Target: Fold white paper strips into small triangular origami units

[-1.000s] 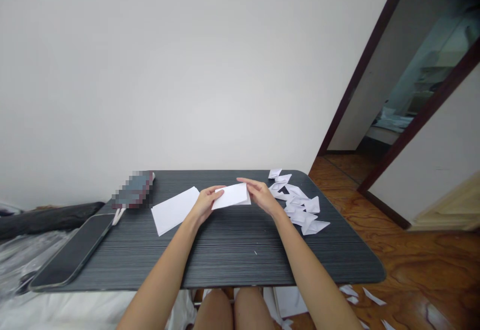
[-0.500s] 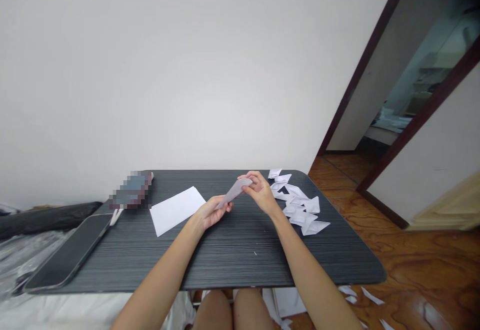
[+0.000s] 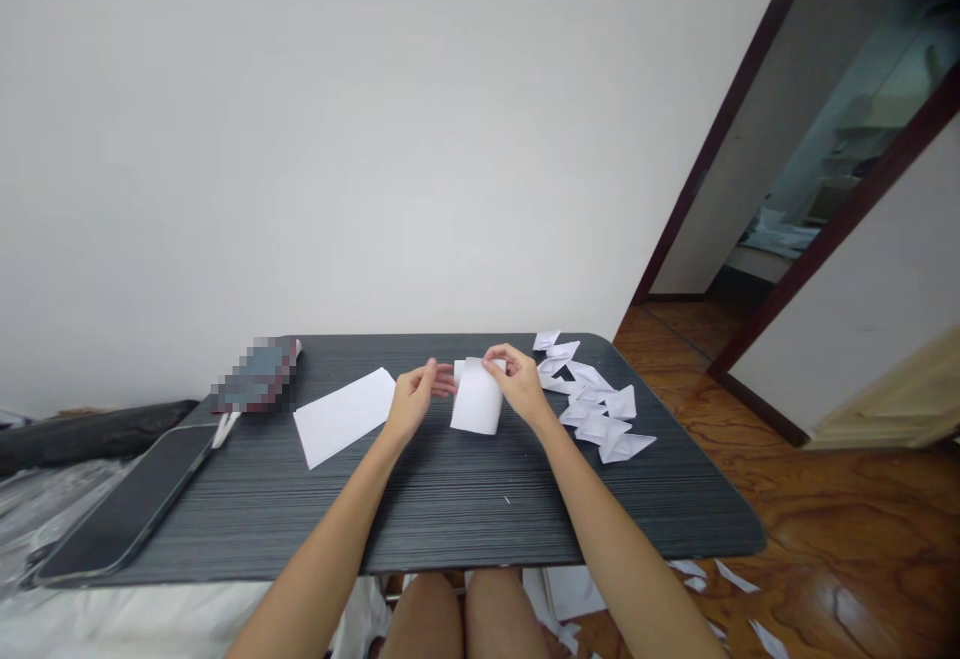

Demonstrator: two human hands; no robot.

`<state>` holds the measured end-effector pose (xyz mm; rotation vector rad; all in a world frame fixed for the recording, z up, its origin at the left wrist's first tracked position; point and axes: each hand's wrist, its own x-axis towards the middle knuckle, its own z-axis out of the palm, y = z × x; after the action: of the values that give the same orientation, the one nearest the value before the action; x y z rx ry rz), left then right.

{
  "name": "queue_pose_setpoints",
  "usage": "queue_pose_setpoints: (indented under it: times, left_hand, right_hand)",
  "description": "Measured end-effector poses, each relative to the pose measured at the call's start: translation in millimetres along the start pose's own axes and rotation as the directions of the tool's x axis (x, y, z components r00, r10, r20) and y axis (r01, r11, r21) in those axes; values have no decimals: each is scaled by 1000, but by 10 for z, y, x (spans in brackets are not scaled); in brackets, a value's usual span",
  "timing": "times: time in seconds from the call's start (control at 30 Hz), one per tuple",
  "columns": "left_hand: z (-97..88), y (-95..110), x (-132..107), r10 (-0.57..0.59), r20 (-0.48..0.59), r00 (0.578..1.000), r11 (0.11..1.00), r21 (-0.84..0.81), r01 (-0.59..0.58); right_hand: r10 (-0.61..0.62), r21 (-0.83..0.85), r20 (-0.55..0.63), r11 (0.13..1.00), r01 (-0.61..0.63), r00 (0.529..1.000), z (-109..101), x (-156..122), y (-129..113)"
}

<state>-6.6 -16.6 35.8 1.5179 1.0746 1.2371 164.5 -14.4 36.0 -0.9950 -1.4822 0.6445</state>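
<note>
Room, tbl front; folded pcs crowd R hand.

bare forearms stretched forward and angled inward, left hand with fingers extended and thumb raised, right hand pinching thumb against fingers

The curled paper was plain white, the tabletop black with fine grey streaks; the floor looked brown to me, dark-grained, the door frame maroon.
</note>
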Motion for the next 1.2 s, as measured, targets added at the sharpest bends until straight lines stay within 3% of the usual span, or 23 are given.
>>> queue_pose_setpoints:
  times: [0.1,0.17,0.47,0.77,1.2]
  left_hand:
    - [6,-46,0,150,-64,987,970,201,-134]
    - [9,-81,-7,184,-91,979,952,266,-154]
    - [90,-96,-56,126,10,992,990,66,-126]
    - [106,-89,-78,150,-50,987,981,134,-142]
    - [135,-13,-141,265,1,964,906,340,-250]
  right_hand:
    - [-13,-63,22,998,14,1000,35,-19,11]
    - [-5,-65,26,998,7,1000,55,-28,15]
    - [43,-44,57,998,-40,997,110,-45,3]
    - [8,-84,61,996,-3,998,129,-67,-45]
    - [-22,-83,73,996,28,997,146,-85,-86]
